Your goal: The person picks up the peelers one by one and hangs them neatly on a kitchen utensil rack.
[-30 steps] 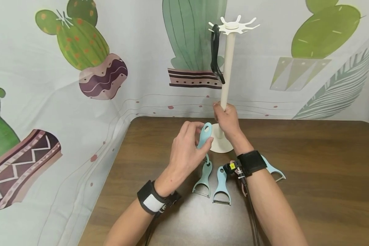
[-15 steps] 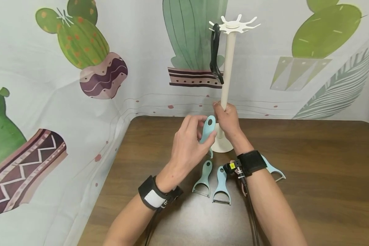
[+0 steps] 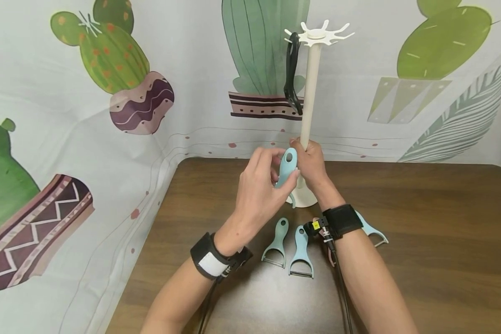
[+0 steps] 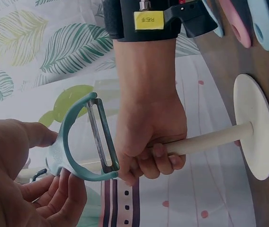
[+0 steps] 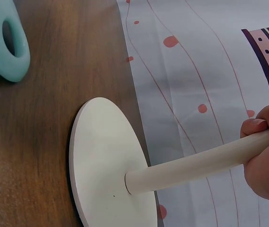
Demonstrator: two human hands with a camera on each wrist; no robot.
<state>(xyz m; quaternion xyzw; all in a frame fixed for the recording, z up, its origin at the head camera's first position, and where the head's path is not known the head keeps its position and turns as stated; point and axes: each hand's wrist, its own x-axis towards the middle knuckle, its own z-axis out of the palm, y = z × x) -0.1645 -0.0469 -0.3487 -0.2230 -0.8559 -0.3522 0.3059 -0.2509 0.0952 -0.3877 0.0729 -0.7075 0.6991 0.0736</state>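
My left hand (image 3: 260, 188) pinches a light blue peeler (image 3: 286, 167) by its handle, between thumb and fingers. In the left wrist view the blade (image 4: 102, 135) of this peeler shows in its curved fork, in front of my right hand (image 4: 151, 132). That right hand grips the lower post (image 3: 311, 97) of a cream stand, whose round base (image 3: 304, 197) rests on the table. At the top is a ring of hooks (image 3: 317, 36), and a black peeler (image 3: 292, 74) hangs from a hook on its left side.
On the table (image 3: 434, 222) in front of the stand lie a green peeler (image 3: 279, 241) and a blue peeler (image 3: 301, 250). Another blue peeler (image 3: 371, 229) and a pink one (image 4: 235, 23) are partly hidden by the right forearm. A cactus-print cloth (image 3: 200, 55) hangs behind.
My left hand has lifted the light blue peeler up and slightly right, away from the green peeler on the table. The right hand stays on the post.
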